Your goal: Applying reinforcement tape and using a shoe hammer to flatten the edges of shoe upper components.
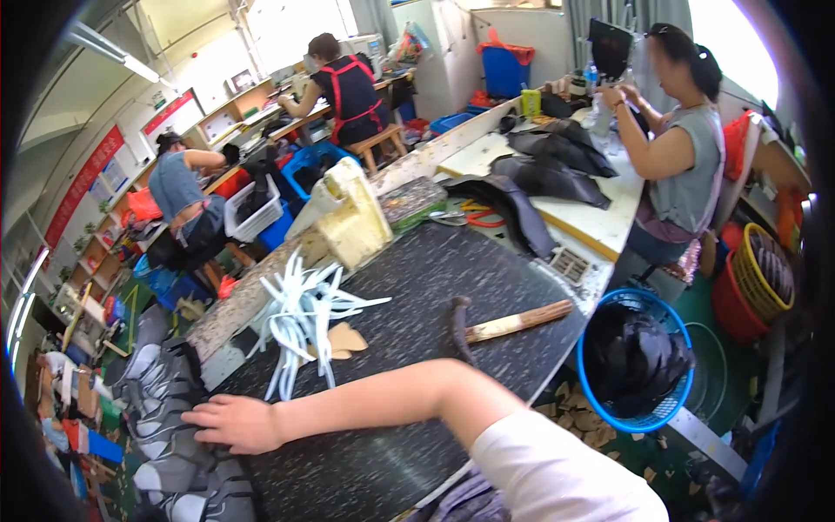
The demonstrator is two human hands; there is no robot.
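My right arm reaches across the black speckled tabletop to the left. My right hand (235,424) lies palm down with fingers stretched out at the edge of a long row of grey, overlapping shoe-upper pieces (156,431). Its fingertips touch or hover over the nearest pieces; I cannot tell which. Beyond the forearm lies a loose bundle of pale bluish-white strips (300,313), with tan cut pieces (346,339) partly under it. A hammer (517,324) with a wooden handle and dark curved head rests right of them. My left hand is out of view.
A cream block (352,217) stands at the table's far edge, near scissors (448,217). A blue basket (635,418) of black pieces stands at the right. Across from me, a person (683,157) works beside dark curved pieces (557,161). Two more people sit farther back.
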